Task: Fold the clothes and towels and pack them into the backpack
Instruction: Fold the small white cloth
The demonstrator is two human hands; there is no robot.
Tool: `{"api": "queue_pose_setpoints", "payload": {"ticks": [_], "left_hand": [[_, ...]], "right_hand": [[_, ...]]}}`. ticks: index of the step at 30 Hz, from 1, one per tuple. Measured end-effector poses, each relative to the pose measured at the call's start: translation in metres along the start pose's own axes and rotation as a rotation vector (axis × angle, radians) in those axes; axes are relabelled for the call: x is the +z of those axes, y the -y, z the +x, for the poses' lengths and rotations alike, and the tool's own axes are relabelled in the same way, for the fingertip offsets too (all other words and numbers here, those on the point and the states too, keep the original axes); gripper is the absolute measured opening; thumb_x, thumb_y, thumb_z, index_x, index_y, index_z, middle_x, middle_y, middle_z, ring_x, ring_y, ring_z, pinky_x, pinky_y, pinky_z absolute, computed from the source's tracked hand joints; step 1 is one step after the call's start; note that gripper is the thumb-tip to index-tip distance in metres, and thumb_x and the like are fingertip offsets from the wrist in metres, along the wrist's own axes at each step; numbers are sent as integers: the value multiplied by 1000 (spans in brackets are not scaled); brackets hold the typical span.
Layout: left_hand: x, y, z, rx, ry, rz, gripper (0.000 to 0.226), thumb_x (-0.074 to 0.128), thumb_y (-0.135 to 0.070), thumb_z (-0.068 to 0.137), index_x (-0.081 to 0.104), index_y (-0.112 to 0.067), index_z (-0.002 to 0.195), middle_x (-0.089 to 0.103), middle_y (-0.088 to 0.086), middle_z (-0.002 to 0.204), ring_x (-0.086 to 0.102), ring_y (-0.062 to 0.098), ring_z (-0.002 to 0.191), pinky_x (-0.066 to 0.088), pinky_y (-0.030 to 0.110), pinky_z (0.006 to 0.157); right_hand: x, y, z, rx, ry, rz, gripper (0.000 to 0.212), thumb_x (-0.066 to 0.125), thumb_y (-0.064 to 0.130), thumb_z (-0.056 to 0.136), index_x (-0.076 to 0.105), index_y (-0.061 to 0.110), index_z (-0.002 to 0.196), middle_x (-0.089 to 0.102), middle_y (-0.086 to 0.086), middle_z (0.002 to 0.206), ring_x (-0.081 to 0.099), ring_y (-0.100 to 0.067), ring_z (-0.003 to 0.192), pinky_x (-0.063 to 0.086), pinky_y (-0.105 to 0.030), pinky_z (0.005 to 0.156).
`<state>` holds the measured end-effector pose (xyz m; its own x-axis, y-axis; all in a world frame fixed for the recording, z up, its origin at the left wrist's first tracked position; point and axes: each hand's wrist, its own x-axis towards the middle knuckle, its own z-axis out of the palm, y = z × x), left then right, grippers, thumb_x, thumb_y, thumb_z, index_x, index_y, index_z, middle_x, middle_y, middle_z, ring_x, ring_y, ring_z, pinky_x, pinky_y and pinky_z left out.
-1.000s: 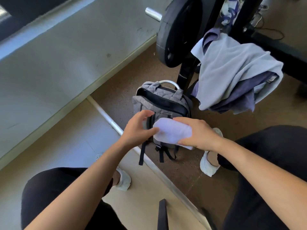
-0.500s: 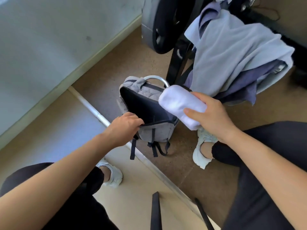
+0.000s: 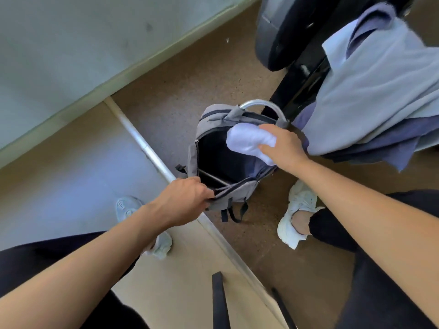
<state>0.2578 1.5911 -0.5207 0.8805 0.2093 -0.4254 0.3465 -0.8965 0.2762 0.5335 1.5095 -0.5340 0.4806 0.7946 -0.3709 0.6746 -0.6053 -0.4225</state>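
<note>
A grey backpack (image 3: 240,195) stands on the brown floor with its main compartment gaping open and dark inside. My left hand (image 3: 183,200) grips the near rim of the opening and pulls it toward me. My right hand (image 3: 282,146) holds a rolled white towel (image 3: 249,141) at the far right side of the opening, its lower end partly inside the bag. A pale grey garment (image 3: 370,89) and a purple one (image 3: 389,143) hang over the black rack just right of the backpack.
A black weight plate (image 3: 282,32) on a black rack (image 3: 299,84) stands behind the backpack. A metal strip (image 3: 142,143) crosses the floor to the bag's left. My white shoes (image 3: 297,212) flank the bag. A wall (image 3: 71,43) rises at left.
My left hand has pulled the backpack mouth wider open. My right hand has moved the rolled towel down from above the bag into the opening's far side.
</note>
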Motion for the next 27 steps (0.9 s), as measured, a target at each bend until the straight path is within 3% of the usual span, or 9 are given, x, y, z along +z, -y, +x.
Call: {"api": "queue_pose_setpoints", "payload": {"ticks": [4,7,9,12,14,16,21,27], "left_hand": [[-2,7,-1,-49,180,-60,54,31,-49,108,58,-14,77,65,-1,72,59,24,72,43,35,82],[-5,18,11,-162,100,-63,26,51,-38,102,67,-23,88,67,-8,80,60,19,78,40,31,65],[-3,27,18,-186,-100,-15,11,66,-31,90,72,-31,100,71,-11,90,64,19,87,41,31,69],[6,43,23,-138,-235,82,58,78,-43,65,68,-33,121,65,-4,126,56,29,114,41,42,88],[1,48,26,-215,-225,49,91,74,-58,58,51,-34,143,46,1,152,41,39,135,40,54,100],[-2,49,30,-277,-199,-18,110,73,-65,58,32,-34,155,29,1,163,27,45,145,40,61,103],[-1,50,36,-240,-173,-44,129,75,-68,59,5,-34,161,7,-1,169,14,47,149,48,60,97],[-6,55,46,-182,-221,-23,134,76,-69,56,5,-29,163,11,-3,169,19,41,148,53,52,88]], "right_hand": [[-1,-15,-7,-50,-12,116,49,69,25,92,57,24,140,65,-3,132,60,-25,121,47,-39,104],[7,-19,-16,-108,28,106,51,66,30,94,54,27,143,62,1,136,57,-21,125,47,-40,106],[13,-20,-23,-150,40,113,48,60,37,96,52,32,143,61,5,137,55,-17,126,48,-41,106],[19,-21,-31,-152,26,111,47,58,38,97,51,31,143,60,4,136,55,-18,124,48,-37,103],[23,-16,-36,-150,37,103,51,55,37,94,51,29,144,60,0,135,56,-24,122,49,-40,100],[27,-9,-39,-154,73,60,54,53,30,91,50,25,145,59,-5,134,57,-29,120,49,-43,96],[45,15,-37,-205,98,-100,61,60,19,90,45,25,149,58,-4,135,51,-31,120,48,-44,91],[66,37,-21,-237,51,-278,55,64,20,89,51,24,142,63,-3,119,49,-29,109,45,-41,84]]}}
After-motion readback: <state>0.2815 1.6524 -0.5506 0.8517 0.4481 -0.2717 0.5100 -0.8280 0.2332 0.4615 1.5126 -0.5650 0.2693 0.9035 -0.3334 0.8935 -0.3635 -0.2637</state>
